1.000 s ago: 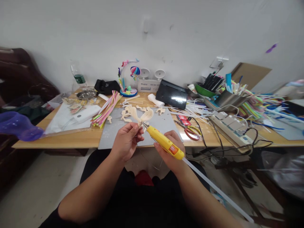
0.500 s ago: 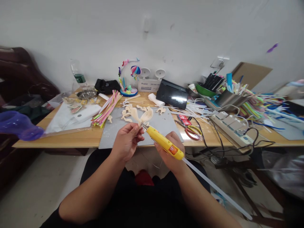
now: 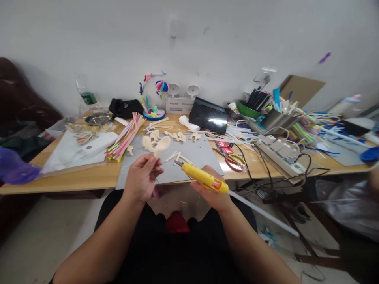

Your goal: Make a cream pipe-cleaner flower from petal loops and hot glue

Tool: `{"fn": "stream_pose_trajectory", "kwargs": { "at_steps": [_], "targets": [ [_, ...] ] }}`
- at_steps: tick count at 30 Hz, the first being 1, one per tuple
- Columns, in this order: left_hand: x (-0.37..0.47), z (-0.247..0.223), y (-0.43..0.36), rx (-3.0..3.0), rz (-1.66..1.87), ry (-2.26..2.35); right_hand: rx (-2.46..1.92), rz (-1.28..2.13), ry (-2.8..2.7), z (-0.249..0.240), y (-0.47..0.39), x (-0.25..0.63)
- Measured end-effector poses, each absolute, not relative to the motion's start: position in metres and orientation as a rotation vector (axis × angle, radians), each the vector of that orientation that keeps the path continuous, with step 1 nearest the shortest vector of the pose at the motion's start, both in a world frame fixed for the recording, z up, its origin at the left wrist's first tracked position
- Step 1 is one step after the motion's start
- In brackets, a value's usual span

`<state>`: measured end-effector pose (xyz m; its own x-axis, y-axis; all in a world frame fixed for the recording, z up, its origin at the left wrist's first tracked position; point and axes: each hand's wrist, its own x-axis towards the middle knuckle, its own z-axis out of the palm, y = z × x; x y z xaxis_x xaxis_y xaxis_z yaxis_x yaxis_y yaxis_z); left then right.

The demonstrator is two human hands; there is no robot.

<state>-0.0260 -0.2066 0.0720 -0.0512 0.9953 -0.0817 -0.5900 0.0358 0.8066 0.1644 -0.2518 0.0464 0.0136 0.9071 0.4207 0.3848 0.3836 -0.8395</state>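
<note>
At the cluttered desk (image 3: 85,179), I see the left hand (image 3: 141,178) pinching a cream two-lobed piece (image 3: 156,148) upright above it, while the right hand (image 3: 217,200) grips a yellow glue gun (image 3: 201,175), nozzle (image 3: 178,163) apart from the piece.

No text can be made out with certainty, as the small print borne by the white twin-lamp box (image 3: 181,106), the black pouch (image 3: 126,108), the green bottle label (image 3: 89,98) and the red packets (image 3: 224,147) is blurred.

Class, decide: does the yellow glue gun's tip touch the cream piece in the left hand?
No, a gap shows between the glue gun and the cream piece.
</note>
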Motion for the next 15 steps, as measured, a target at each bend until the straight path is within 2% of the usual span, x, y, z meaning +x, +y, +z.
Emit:
{"fn": "stream_pose_trajectory", "kwargs": {
  "at_steps": [3,10,15],
  "targets": [
    [-0.043,0.070,-0.201,0.595,1.473,0.839,-1.330,0.977,-1.056,0.024,-0.234,0.195],
    [-0.067,0.066,-0.200,0.545,1.518,0.864,-1.465,0.933,-0.783,0.008,-0.195,0.299],
    [-0.067,0.066,-0.200,0.540,1.516,0.863,-1.648,0.958,-0.911,0.000,-0.180,0.316]
  ]
}}
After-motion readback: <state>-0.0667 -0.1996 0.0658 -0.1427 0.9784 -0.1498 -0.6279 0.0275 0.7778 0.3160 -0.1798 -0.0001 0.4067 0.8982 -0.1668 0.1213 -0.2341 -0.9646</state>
